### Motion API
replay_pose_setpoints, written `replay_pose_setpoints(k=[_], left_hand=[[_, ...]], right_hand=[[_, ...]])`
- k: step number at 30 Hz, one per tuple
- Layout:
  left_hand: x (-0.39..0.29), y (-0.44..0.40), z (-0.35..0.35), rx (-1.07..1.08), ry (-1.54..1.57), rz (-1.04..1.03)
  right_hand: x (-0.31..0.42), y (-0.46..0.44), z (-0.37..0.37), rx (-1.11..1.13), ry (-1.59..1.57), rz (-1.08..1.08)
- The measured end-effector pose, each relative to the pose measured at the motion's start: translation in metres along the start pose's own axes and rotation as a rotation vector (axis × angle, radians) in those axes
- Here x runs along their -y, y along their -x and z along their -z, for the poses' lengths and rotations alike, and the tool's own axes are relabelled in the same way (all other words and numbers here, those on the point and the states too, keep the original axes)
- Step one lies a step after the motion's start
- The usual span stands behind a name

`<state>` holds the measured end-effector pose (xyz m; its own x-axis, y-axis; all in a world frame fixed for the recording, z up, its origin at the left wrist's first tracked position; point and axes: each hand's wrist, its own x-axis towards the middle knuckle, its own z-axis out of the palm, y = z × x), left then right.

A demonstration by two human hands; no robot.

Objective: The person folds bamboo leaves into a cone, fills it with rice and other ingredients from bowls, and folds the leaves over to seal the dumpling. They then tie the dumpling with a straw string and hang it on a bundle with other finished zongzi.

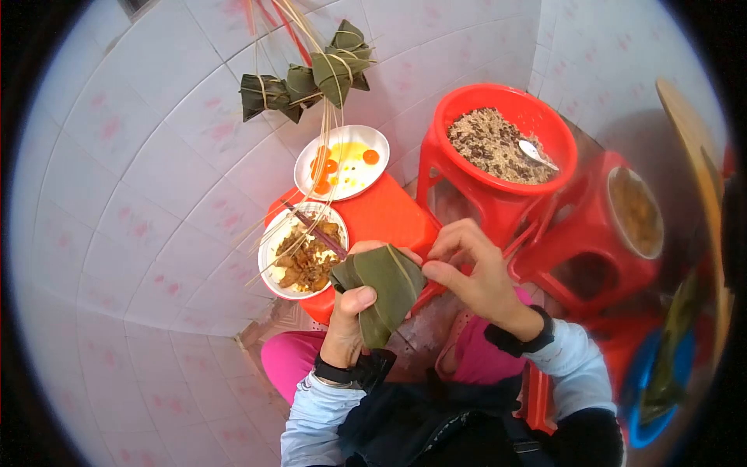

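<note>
A folded green leaf parcel (381,288) is in front of me, above my lap. My left hand (348,311) is wrapped round its left side, the thumb pressed on the near face. At the parcel's right corner is my right hand (467,268), its thumb and forefinger close together; whether they pinch a strand or leaf edge is too small to tell. Just beyond the parcel stands a bowl of brown meat filling (305,261) with chopsticks (315,229) across it. Behind that, a white plate (354,175) carries orange egg yolks (371,156).
Tied leaf parcels (332,70) hang on pale strands by the tiled wall. Right of centre, a red basin (564,140) of rice and beans with a white spoon (537,154) sits on a red stool. Further right are another dish (636,212) and a blue basin (638,432) with leaves.
</note>
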<state>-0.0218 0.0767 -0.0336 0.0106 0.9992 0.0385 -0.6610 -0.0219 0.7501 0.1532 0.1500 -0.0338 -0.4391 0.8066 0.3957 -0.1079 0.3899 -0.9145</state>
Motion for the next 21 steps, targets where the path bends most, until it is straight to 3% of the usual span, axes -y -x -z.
replay_pose_setpoints(k=[2, 3, 6, 9, 11, 14, 18, 21], left_hand=[[0.000, -0.004, -0.003, -0.072, -0.112, -0.085], [-0.001, -0.006, -0.003, -0.074, -0.105, -0.096], [-0.005, -0.005, -0.010, -0.054, -0.536, -0.159], [-0.005, -0.006, -0.008, -0.075, -0.708, -0.207], [-0.005, -0.008, -0.006, -0.064, -0.738, -0.277], [-0.002, -0.009, -0.001, -0.091, -0.840, -0.328], [0.001, -0.007, -0.006, -0.233, -1.006, -0.342], [0.002, -0.004, -0.003, -0.279, -1.004, -0.356]], right_hand=[[0.006, -0.008, 0.008, -0.017, 0.217, 0.109], [0.018, -0.013, 0.008, -0.006, 0.222, 0.115], [0.046, -0.029, 0.005, 0.114, 0.187, 0.043], [0.051, -0.043, 0.002, 0.268, 0.291, 0.190], [0.056, -0.048, 0.004, 0.328, 0.778, 0.417], [0.054, -0.055, -0.003, 0.409, 0.728, 0.551], [0.041, -0.044, -0.030, 0.463, 0.610, 0.404], [0.037, -0.047, -0.035, 0.501, 0.585, 0.459]])
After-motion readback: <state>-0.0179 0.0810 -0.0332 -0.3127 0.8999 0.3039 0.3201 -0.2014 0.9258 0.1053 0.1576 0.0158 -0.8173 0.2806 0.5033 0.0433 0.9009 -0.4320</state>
